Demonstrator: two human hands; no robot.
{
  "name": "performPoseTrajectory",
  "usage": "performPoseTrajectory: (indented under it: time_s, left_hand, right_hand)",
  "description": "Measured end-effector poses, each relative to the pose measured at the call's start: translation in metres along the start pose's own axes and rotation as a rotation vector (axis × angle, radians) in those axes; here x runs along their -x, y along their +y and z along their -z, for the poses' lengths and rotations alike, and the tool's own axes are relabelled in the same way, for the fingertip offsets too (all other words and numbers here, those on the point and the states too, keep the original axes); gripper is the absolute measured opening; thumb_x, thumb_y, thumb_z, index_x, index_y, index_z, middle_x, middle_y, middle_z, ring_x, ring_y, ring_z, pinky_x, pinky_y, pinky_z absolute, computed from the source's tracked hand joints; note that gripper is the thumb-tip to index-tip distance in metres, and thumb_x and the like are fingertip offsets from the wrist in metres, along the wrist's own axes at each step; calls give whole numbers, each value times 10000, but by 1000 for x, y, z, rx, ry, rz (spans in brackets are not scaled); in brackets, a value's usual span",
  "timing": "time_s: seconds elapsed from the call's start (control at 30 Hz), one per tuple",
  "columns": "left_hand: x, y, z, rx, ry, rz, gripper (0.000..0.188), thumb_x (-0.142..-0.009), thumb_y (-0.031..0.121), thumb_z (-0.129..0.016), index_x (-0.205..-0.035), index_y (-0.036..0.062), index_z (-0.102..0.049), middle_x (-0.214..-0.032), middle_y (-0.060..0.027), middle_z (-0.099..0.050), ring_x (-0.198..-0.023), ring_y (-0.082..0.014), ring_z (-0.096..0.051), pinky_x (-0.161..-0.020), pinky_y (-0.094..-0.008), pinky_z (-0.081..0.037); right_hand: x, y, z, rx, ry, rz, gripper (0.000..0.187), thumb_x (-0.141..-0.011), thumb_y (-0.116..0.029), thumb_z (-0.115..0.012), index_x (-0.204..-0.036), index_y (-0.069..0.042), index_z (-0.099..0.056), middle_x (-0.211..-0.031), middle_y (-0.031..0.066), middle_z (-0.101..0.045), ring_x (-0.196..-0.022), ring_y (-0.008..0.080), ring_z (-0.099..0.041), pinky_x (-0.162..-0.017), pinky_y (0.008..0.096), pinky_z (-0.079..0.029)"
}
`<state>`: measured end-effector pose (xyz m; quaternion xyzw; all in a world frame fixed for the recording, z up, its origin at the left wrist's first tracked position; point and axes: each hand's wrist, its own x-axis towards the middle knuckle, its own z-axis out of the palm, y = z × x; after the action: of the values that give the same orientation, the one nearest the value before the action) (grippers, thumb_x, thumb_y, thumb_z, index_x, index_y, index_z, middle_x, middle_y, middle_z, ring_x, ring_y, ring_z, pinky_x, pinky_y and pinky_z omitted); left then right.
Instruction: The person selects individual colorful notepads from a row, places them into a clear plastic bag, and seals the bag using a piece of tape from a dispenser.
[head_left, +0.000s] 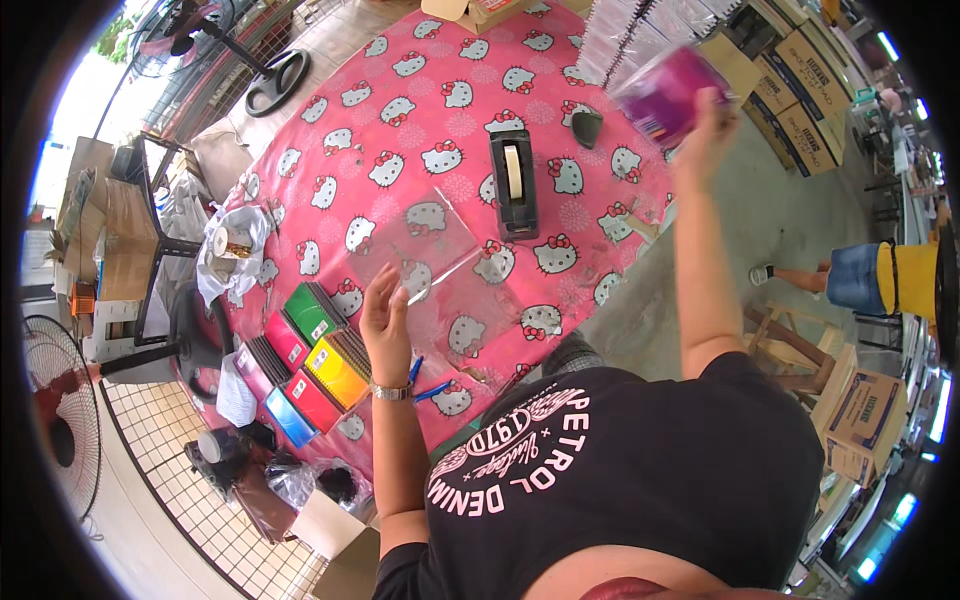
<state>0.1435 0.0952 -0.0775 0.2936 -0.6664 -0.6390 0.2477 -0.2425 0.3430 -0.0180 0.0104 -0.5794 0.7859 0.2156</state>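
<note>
My right hand (708, 138) is raised at the table's far right corner, its fingers closed on a purple notebook pack (668, 98) that is slightly blurred. My left hand (384, 318), a watch on its wrist, is held over the near part of the table with fingers stretched and nothing in it. Just beyond it lies a clear plastic sheet or tray (425, 240); I cannot tell which. Small spiral notebooks (338, 370) in several colours lie in stacks to the left of that hand. Beside the wrist are blue pens (432, 391).
A black tape dispenser (516, 190) stands mid-table on the pink patterned cover (400, 110). Wrapped spiral-bound stacks (640, 40) are at the far right edge. Cartons (800, 100) are piled beyond. Fans (65, 410) stand at left. Another person (870, 278) is at right.
</note>
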Motion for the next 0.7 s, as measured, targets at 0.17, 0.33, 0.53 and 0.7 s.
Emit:
performPoseTrajectory:
  time_s: [0.17, 0.33, 0.53, 0.7]
  left_hand:
    - [31, -34, 63, -19, 174, 149, 250, -950, 105, -585, -1171, -10, -612, -1094, -39, -646, -959, -91, -579, -836, -231, -456]
    - [70, -51, 146, -93, 417, 137, 237, -947, 172, -600, -1130, 27, -643, -1095, -33, -655, -962, -94, -605, -820, -248, -484]
    - [81, -47, 249, -201, 807, 44, 221, -945, 133, -596, -1085, -30, -648, -971, -38, -652, -879, -100, -576, -794, -245, -462]
    - [90, -81, 380, -329, 1099, 152, 270, -894, 102, -616, -1096, -75, -631, -993, -94, -668, -887, -152, -593, -810, -285, -473]
  right_hand:
    - [-154, 32, 35, 140, 119, -194, 669, -864, -482, -655, -1220, 55, -473, -1157, 128, -587, -1011, 251, -595, -913, 366, -477]
    - [-160, 86, 31, 258, -107, -638, 738, -892, -590, -537, -1257, 52, -526, -1267, 140, -593, -1133, 304, -579, -979, 445, -457]
    - [-15, 57, 9, 717, 87, 340, 490, -867, -258, -629, -1199, 90, -536, -1164, 234, -583, -992, 340, -612, -840, 442, -514]
    - [287, 77, -114, 416, -1018, 396, 246, -857, -159, -621, -1071, -39, -635, -1093, 157, -603, -1078, 315, -560, -951, 403, -433]
